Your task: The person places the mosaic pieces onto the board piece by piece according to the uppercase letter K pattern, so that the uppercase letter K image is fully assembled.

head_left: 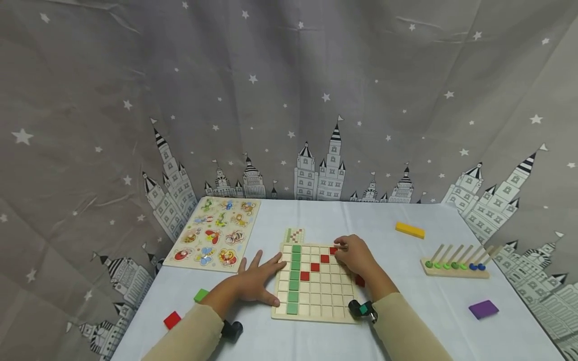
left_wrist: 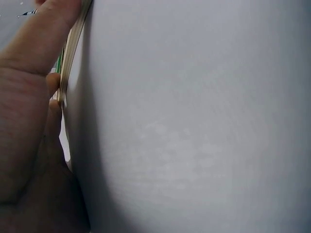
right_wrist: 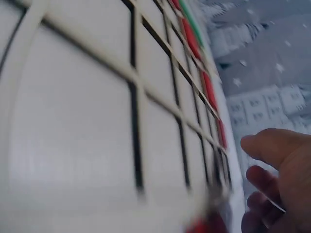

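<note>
Wooden grid board point(head_left: 316, 283) with green and red square tiles lay between both hands on pale tablecloth point(head_left: 429, 311). Left hand point(head_left: 255, 281) pressed flat, fingers spread, on its left edge, holding nothing. Right hand point(head_left: 356, 254) curled over small red tile point(head_left: 333, 250) at top right corner; best seated squarely in its cell, board steadied. Starry castle curtain point(head_left: 289, 100) hung beyond.

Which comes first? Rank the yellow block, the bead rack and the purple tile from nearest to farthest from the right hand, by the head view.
From the right hand:
1. Yellow block, beyond it to the right.
2. Bead rack, farther right, level with the hand.
3. Purple tile, far right, toward the near edge.
</note>
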Demonstrator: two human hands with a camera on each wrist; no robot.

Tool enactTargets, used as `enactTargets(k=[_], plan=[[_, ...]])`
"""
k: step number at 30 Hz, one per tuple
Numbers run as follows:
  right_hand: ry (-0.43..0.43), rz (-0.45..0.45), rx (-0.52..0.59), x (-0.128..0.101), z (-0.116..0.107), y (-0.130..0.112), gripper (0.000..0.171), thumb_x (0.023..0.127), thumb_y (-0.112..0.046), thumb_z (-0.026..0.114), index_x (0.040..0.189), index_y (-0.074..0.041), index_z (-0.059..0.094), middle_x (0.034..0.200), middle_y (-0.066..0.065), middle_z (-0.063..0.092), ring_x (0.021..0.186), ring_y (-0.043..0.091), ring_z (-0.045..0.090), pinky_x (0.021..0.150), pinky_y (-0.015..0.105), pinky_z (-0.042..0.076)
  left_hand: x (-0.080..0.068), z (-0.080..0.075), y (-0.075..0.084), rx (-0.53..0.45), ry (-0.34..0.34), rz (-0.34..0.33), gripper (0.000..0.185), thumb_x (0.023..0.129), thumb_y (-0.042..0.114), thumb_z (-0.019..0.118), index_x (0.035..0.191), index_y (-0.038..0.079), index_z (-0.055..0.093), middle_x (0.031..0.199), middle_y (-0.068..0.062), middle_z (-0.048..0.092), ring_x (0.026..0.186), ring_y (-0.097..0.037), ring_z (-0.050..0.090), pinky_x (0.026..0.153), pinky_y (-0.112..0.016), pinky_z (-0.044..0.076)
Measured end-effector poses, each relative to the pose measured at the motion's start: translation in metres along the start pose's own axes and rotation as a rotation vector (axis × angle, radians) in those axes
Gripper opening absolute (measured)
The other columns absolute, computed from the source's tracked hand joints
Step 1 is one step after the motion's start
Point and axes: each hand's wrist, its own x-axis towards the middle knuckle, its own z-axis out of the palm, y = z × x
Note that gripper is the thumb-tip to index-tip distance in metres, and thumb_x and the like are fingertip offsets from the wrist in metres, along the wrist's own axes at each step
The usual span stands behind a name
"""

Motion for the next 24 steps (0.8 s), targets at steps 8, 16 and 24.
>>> enactTargets(k=[8, 16, 24], plan=[[0.0, 0.288, 0.069, -0.033, -0.031, 0.043, 0.046, 0.093, -0.018, 0.074, 0.137, -0.009, 0.065, 0.141, 0.021, 0.059, 0.125, 0.038, 0.055, 0.111, 0.06, 0.047, -0.001, 0.001, -0.001, 0.022, 0.003, -0.005, 0.117, 0.066, 0.079, 0.08, 0.164, 0.043, 0.029, 0.177, 0.015, 0.006, 0.162, -0.041, -0.014, 0.119, -0.077, -0.012], [0.055, 0.247, 0.094, -0.042, -0.024, 0.066, 0.044, 0.092, -0.023, 0.078, 0.131, -0.007, 0.068, 0.133, 0.021, 0.063, 0.122, 0.039, 0.057, 0.111, 0.061, 0.046, -0.006, -0.002, 0.004, 0.007, -0.003, -0.023, 0.116, 0.067, 0.076, 0.083, 0.164, 0.041, 0.031, 0.177, 0.015, 0.007, 0.162, -0.041, -0.014, 0.12, -0.075, -0.013], [0.127, 0.288, 0.103, -0.051, -0.019, 0.049, 0.033, 0.091, -0.016, 0.071, 0.121, -0.003, 0.069, 0.116, 0.018, 0.065, 0.103, 0.033, 0.059, 0.092, 0.049, 0.056, -0.005, 0.0, 0.004, 0.01, 0.003, -0.016, 0.116, 0.067, 0.076, 0.083, 0.164, 0.041, 0.031, 0.177, 0.014, 0.007, 0.162, -0.041, -0.013, 0.12, -0.076, -0.013]])
